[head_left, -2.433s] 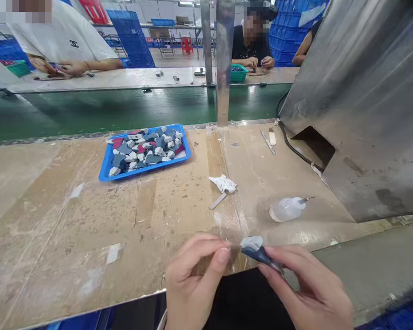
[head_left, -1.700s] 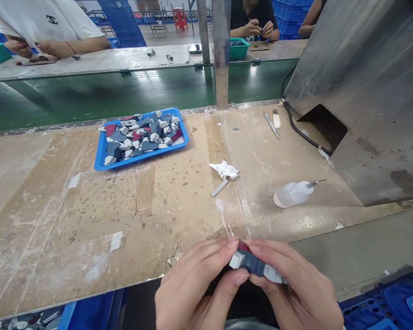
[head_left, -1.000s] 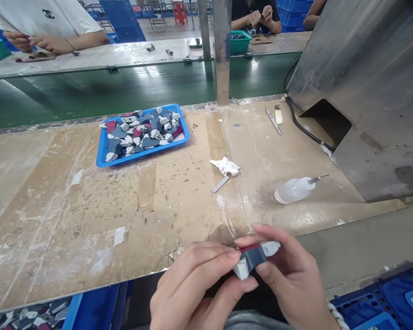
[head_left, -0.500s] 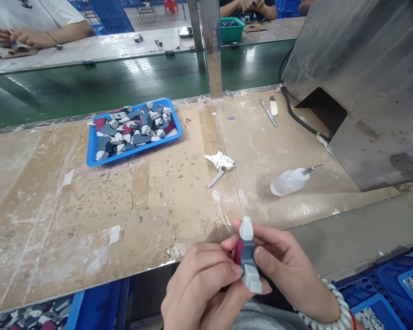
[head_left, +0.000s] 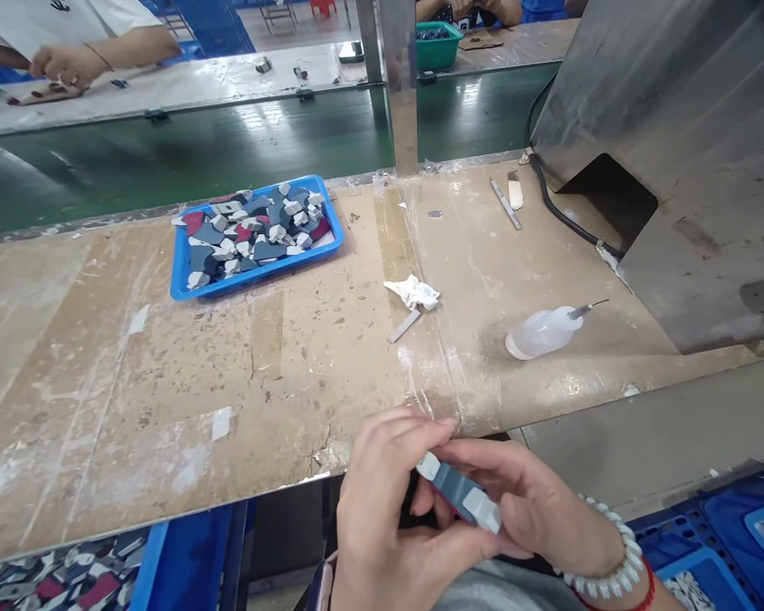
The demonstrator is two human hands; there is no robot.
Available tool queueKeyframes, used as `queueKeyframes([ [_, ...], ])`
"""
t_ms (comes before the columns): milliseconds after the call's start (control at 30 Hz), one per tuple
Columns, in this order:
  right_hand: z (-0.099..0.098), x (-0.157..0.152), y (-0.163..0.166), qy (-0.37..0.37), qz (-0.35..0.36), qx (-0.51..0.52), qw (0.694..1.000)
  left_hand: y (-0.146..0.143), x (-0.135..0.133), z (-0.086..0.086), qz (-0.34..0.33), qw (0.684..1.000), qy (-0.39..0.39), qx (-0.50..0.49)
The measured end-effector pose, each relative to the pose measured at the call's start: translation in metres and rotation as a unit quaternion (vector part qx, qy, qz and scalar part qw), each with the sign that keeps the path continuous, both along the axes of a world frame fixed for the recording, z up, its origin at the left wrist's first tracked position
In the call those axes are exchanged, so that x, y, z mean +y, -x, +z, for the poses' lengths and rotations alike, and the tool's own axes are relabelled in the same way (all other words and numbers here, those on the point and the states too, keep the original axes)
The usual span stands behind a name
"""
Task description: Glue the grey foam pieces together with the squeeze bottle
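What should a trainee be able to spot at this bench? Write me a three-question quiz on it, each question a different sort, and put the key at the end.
1. Fill in the blank: The piece between the left hand and the right hand has a slate-blue middle and ____ ends.

2. True or false: As seen in the picture, the blue tray is to the left of the bottle.

3. Multiple choice: Which of these is nearest to the crumpled white scrap?
A) the grey strip
B) the green basket
C) the black cable

Key: 1. whitish; 2. true; 3. A
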State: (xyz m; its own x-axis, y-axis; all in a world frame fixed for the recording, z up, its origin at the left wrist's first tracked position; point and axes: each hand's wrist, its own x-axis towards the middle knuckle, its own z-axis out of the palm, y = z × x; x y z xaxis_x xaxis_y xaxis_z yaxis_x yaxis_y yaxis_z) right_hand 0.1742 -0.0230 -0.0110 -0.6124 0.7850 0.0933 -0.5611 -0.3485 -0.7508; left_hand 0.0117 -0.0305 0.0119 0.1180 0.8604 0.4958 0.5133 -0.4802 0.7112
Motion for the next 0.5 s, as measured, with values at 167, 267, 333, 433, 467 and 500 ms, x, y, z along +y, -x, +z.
queueKeyframes([
  [167,-0.016,-0.003,0.007,0.108,-0.047,0.038,0.992,0.005,0.004,0.001,-0.058,0.998,0.014,0.022],
  [267,-0.018,-0.006,0.011,0.141,-0.06,0.042,0.987,0.01,0.004,-0.005,-0.088,0.996,0.02,0.015],
  [333,-0.017,-0.008,0.015,0.14,-0.048,0.042,0.988,0.011,0.003,-0.008,-0.089,0.996,0.01,0.003],
  [433,-0.018,-0.008,0.018,0.127,-0.02,0.055,0.99,0.01,0.001,-0.007,-0.092,0.995,0.021,-0.024],
  [467,-0.018,-0.008,0.019,0.12,-0.01,0.057,0.991,0.01,0.001,-0.006,-0.098,0.994,0.031,-0.03],
  [500,-0.018,-0.007,0.019,0.112,-0.001,0.053,0.992,0.01,0.001,-0.005,-0.108,0.993,0.042,-0.035],
])
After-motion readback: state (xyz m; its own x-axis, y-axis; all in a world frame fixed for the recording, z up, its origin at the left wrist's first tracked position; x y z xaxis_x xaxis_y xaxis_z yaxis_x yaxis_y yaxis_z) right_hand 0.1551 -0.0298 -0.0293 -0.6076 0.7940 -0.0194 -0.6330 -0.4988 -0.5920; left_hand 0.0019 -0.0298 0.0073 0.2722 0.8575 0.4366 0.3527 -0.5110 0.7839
